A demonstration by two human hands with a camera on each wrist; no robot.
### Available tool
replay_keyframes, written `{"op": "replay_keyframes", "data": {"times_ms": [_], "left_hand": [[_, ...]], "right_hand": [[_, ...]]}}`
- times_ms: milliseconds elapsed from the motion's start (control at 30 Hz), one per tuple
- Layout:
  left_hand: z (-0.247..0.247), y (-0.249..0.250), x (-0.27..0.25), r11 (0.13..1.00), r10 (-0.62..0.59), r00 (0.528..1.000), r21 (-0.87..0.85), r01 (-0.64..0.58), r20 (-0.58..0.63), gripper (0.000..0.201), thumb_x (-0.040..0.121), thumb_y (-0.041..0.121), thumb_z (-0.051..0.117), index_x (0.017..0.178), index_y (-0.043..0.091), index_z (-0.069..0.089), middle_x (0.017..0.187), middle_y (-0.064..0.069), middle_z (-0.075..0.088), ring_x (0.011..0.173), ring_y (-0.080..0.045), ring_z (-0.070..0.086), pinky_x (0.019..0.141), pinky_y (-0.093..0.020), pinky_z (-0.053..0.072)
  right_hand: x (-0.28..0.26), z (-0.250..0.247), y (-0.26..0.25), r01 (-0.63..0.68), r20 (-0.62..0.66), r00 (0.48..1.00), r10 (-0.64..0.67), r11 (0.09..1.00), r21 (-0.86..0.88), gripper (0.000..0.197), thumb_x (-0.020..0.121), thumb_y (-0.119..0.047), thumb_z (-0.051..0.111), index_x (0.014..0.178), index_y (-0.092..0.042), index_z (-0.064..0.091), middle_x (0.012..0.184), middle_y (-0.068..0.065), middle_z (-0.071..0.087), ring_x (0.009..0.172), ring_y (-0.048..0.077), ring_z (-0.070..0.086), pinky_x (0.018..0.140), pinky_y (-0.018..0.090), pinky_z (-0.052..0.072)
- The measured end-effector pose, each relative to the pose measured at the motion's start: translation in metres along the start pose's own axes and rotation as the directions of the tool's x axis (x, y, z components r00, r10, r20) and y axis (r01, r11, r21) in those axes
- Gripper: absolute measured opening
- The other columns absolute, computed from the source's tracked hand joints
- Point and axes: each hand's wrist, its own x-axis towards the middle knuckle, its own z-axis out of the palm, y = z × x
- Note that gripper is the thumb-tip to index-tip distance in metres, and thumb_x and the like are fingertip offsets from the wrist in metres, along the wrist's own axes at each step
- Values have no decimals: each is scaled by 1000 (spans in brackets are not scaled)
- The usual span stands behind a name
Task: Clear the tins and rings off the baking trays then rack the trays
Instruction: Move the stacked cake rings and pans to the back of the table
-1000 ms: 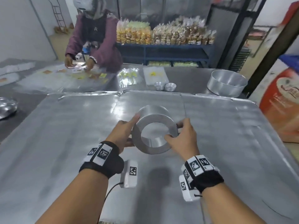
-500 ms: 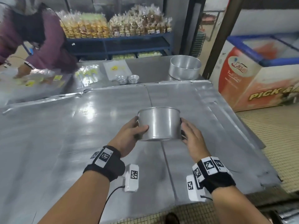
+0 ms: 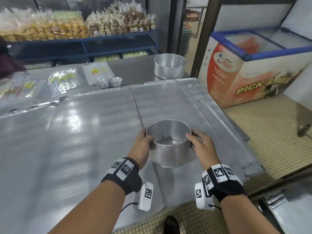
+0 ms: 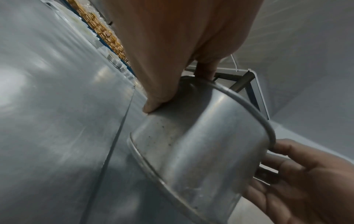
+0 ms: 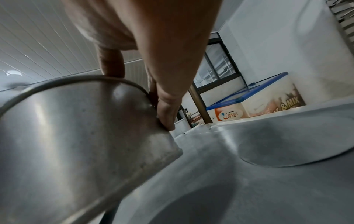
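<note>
A round metal cake ring (image 3: 168, 146) hangs upright just above the baking trays (image 3: 84, 132), held between both hands. My left hand (image 3: 143, 144) grips its left wall, thumb over the rim. My right hand (image 3: 200, 146) grips its right wall the same way. In the left wrist view the cake ring (image 4: 201, 144) fills the middle, with the right hand (image 4: 298, 181) on its far side. In the right wrist view the cake ring (image 5: 76, 136) sits low left, with the fingers (image 5: 166, 115) pressed on its wall. A larger round tin (image 3: 169, 66) stands on the table beyond the trays.
Two small fluted tins (image 3: 109, 82) and plastic bags (image 3: 64, 80) lie behind the trays. A person's sleeve (image 3: 8, 65) shows at far left. A chest freezer (image 3: 253, 68) stands to the right across tiled floor (image 3: 270, 132). Shelves of packaged snacks (image 3: 76, 27) line the back.
The ring was lying tilted toward me a second ago; both hands have turned it upright and carried it right, toward the trays' near right corner. My view has swung right.
</note>
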Motion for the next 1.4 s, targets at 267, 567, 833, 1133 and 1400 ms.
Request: {"op": "replay_keyframes", "data": {"times_ms": [267,567,833,1133,1400], "left_hand": [[16,-26,-1,991,23,1000,130,-24,6,49,93,-5,49,136,19,54,121,-4,68,108,-21,67,86,-31,56],[27,-39,1,991,42,998,126,-36,-43,42,96,1,55,135,17,56,122,-4,68,112,-22,67,95,-36,56],[34,-44,9,993,48,991,112,-34,-128,37,93,4,55,120,31,58,123,1,66,114,-22,64,102,-46,53],[43,-48,17,998,-8,974,-66,-7,-225,40,84,-2,49,113,19,65,119,-13,69,112,-35,66,99,-51,54],[49,-51,19,988,-53,958,-152,10,-281,41,92,-10,42,118,14,63,122,-19,66,112,-40,64,101,-53,52]], "right_hand": [[0,-22,22,-51,10,999,52,995,-84,41,58,-33,64,98,-36,75,106,-5,69,96,19,69,88,49,55],[5,-30,33,-101,63,991,115,977,-189,41,59,-23,65,99,-28,75,95,-2,74,94,20,70,88,43,56],[26,-50,28,-23,92,994,54,951,-309,21,80,-31,71,99,-23,77,97,-1,75,92,17,70,95,41,53],[69,-100,43,-187,-68,903,425,245,-951,133,45,-60,87,151,-21,16,153,15,23,145,38,12,115,55,17],[73,-102,46,-274,-169,887,430,196,-941,145,31,-55,95,149,-23,17,150,16,13,141,38,17,107,53,35]]}}
